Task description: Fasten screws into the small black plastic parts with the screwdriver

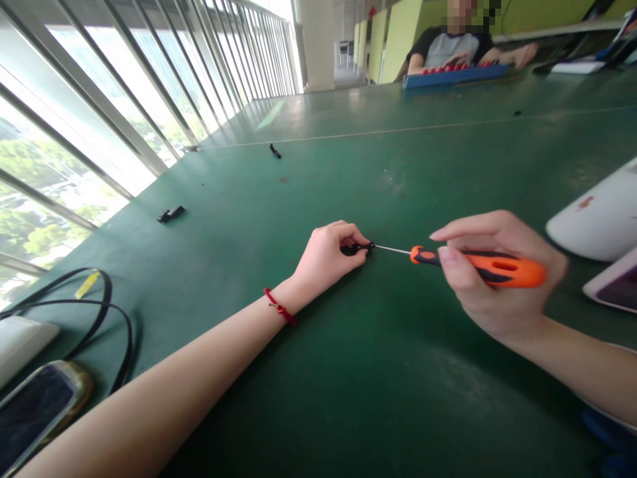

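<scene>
My left hand (pixel 334 251), with a red cord bracelet (pixel 279 307) at the wrist, pinches a small black part (pixel 350 250) just above the green table (pixel 318 385). Fingers cover most of that part, so its exact kind is hidden. From the right, my right hand (pixel 502 279) holds an orange and black screwdriver (pixel 517 271) by its handle, thumb below and index finger lifted off it. The screwdriver lies nearly level, and its thin metal shaft (pixel 392 249) reaches left to the black part. Its tip appears to touch the part's right end.
Two small black pieces lie farther left, one black piece (pixel 170 214) near the railing (pixel 164 86). A phone (pixel 40 411) and a black cable (pixel 107 292) are at lower left. A white object (pixel 597 216) stands right. Across the table, a person (pixel 450 50) sits behind a blue tray (pixel 455 78).
</scene>
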{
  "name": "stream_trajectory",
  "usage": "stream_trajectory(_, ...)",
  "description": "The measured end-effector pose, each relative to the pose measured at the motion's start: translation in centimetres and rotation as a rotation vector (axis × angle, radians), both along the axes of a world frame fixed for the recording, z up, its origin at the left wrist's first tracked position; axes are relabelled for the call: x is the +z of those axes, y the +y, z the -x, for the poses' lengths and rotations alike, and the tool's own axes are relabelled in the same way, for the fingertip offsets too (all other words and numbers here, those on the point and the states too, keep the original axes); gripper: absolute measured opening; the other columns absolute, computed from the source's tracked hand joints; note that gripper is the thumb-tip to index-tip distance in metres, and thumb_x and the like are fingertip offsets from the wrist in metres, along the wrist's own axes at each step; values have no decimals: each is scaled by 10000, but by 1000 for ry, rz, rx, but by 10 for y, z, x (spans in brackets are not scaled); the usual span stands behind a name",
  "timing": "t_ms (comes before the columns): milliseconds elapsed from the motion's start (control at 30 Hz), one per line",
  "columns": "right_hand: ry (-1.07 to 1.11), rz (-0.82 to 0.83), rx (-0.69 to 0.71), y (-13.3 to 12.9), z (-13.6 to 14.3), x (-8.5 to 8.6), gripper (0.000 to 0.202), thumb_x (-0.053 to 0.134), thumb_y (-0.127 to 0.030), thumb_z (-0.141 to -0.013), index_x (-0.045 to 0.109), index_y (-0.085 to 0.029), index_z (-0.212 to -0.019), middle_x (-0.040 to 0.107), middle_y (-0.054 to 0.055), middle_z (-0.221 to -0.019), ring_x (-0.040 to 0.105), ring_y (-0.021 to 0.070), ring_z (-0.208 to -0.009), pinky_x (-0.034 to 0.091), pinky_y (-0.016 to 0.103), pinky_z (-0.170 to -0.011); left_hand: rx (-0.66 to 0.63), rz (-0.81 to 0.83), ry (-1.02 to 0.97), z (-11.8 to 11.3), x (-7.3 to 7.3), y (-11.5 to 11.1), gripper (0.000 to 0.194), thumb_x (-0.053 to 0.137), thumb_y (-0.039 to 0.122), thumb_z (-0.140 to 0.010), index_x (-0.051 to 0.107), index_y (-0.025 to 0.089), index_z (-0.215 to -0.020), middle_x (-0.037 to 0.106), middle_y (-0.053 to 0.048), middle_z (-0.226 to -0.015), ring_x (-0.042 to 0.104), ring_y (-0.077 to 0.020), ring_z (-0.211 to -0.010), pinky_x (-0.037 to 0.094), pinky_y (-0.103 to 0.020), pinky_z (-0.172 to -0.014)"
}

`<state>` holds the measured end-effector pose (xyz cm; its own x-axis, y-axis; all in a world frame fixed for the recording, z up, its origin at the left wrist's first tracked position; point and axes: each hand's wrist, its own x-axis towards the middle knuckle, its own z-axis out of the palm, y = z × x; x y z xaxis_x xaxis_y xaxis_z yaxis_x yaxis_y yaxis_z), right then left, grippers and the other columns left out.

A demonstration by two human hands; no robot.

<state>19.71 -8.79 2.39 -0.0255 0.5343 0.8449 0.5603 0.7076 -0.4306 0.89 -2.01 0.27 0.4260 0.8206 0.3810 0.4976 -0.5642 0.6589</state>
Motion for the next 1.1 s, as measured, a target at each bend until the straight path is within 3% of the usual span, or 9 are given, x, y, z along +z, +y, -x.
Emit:
stream_trajectory(200,181,-26,130,14,-4,-7,354,651,-220,-657,578,-246,-1002,529,11,-775,530,142,-592,443,321,-509,-3,36,-32,1,0,1,87,614,131,-702,673,158,-761,667,-5,-771,578,-98,-675,489,-215,-654)
stream_trajectory(400,29,38,-39,4,-3,-4,48,604,-244,-757,617,-249,-802,510,-32,-559,483,112,-464,370,289,-452,1,40,-35,0,0,1,92,615,131,-704,678,154,-767,671,-7,-780,582,-91,-666,491,-208,-650)
stream_trajectory(567,196,-85,105,14,-5,-8,371,662,-162,-624,602,-240,-981,557,18,-790,550,154,-618,443,333,-536,-2,39,-45,1,-2,2,95,618,129,-709,677,158,-778,673,-6,-778,588,-94,-669,497,-210,-648)
stream_trajectory(633,201,-44,163,15,-6,-7,425,672,-171,-606,588,-244,-1016,535,13,-788,529,146,-605,423,317,-498,-6,40,-46,1,-2,2,97,615,134,-718,679,157,-786,677,-10,-795,595,-98,-687,501,-213,-659)
stream_trajectory(767,42,50,2,6,-5,-5,122,612,-233,-745,614,-260,-863,505,-35,-571,468,116,-480,381,306,-493,-5,51,-51,2,-1,2,102,613,140,-726,684,153,-798,680,-13,-801,599,-99,-696,503,-212,-668)
stream_trajectory(833,22,34,-39,4,-4,-5,79,611,-221,-752,620,-254,-823,558,-21,-623,496,119,-498,393,305,-500,-7,55,-57,2,-1,2,104,615,143,-725,686,151,-801,681,-11,-799,598,-97,-694,502,-209,-669)
stream_trajectory(967,161,-73,57,11,-5,-7,354,662,-207,-645,597,-255,-989,558,17,-841,549,149,-635,441,323,-546,-8,60,-55,1,-2,4,109,618,147,-722,688,149,-805,682,-9,-798,598,-96,-691,500,-206,-667)
stream_trajectory(1033,178,-60,123,14,-5,-7,443,669,-223,-626,570,-250,-1058,532,1,-788,530,140,-608,424,320,-533,-12,58,-56,1,-2,4,110,617,147,-724,689,148,-807,683,-7,-795,597,-93,-691,498,-202,-669)
stream_trajectory(1100,95,-3,99,11,-6,-6,337,649,-240,-678,592,-247,-1010,513,-35,-648,468,111,-503,392,315,-520,-14,57,-57,1,-2,4,109,617,151,-726,690,149,-808,682,-6,-791,596,-92,-689,498,-201,-670)
